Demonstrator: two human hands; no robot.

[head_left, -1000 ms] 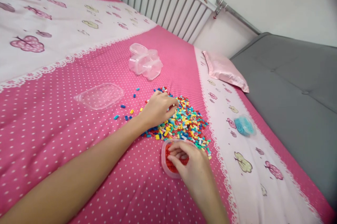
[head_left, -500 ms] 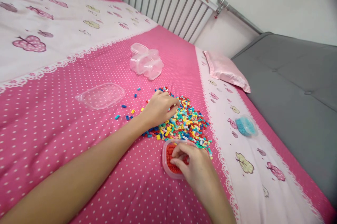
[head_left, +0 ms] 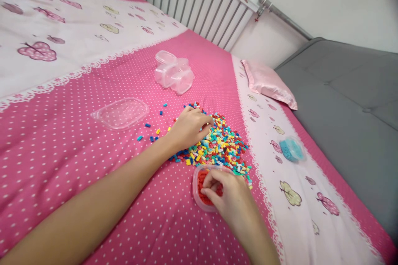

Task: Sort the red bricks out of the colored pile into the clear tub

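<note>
A heap of small mixed-colour bricks lies on the pink dotted bedspread. My left hand rests palm-down on the heap's left side, fingers curled into the pieces. Just in front of the heap stands a small clear tub with red bricks. My right hand is over that tub, fingers bent together above the red pieces; whether they pinch a brick is hidden.
A clear lid lies left of the heap, with a few loose bricks between. Empty clear tubs sit farther back. A tub of light-blue bricks, a pink pillow, a grey sofa and a radiator lie beyond.
My right hand's fingers have curled tighter over the red tub. My left hand stays on the heap. The view has shifted slightly.
</note>
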